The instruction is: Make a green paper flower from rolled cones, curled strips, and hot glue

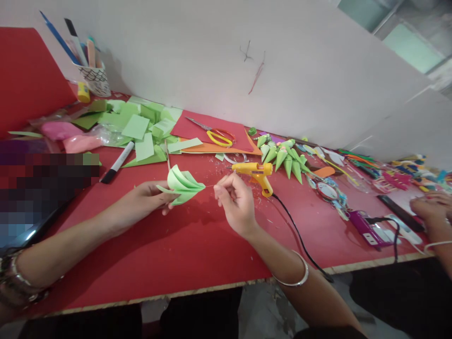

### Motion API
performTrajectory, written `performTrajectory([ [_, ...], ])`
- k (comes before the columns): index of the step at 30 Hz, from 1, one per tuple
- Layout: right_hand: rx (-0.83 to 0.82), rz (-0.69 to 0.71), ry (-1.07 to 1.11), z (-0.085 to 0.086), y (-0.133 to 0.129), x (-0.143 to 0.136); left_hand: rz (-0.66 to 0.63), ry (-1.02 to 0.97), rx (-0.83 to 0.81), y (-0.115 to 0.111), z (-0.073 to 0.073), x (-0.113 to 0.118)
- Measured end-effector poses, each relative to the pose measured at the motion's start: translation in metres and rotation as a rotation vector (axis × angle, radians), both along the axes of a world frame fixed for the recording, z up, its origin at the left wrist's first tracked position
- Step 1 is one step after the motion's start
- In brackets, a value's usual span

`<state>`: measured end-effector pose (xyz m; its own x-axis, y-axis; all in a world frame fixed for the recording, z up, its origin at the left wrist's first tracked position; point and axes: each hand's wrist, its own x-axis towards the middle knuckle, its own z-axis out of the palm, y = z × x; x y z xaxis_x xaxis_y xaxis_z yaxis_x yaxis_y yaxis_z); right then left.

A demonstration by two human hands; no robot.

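Note:
My left hand point(157, 197) is closed on a light green folded paper piece point(183, 184), its layers fanned out and its point turned right. My right hand point(235, 200) is pinched just beyond that point. A fine strand point(209, 186) runs from the paper tip to my right fingertips; whether it is thread or glue I cannot tell. Just behind my right hand lies a yellow hot glue gun point(256, 173) on the red table point(197, 249), its nozzle facing left. A thin stick point(167, 155) shows behind the paper piece.
Green paper squares point(137, 127) are heaped at the back left, near a marker point(118, 162) and a pen cup point(93, 77). Scissors point(215, 134) rest on red sheets. Several green paper cones point(282, 155) lie behind the glue gun. At right are a purple power adapter point(367, 228) and another person's hand point(431, 207).

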<state>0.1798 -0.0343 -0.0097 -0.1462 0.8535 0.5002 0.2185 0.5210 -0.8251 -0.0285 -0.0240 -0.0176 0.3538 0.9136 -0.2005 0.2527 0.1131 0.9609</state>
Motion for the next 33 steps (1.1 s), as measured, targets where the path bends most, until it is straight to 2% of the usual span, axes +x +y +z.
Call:
performTrajectory([
  [5,-0.031,-0.003,-0.023,0.0001,-0.0008,-0.0018,-0.002,-0.004,0.014,0.0007,0.0001,0.0007],
  [12,-0.034,0.047,0.071,-0.0015,0.0003,-0.0045,-0.018,-0.022,-0.003,0.0018,-0.0027,0.0004],
  [20,-0.020,0.007,0.008,-0.0007,-0.0001,-0.0034,0.030,0.014,-0.012,0.0010,0.0018,0.0024],
  [26,-0.077,0.085,0.037,-0.0002,-0.0013,-0.0032,0.017,0.015,-0.017,0.0001,0.0026,0.0023],
  [33,-0.066,0.085,-0.031,0.0023,-0.0029,-0.0028,0.014,0.005,-0.002,0.0007,0.0005,0.0000],
])
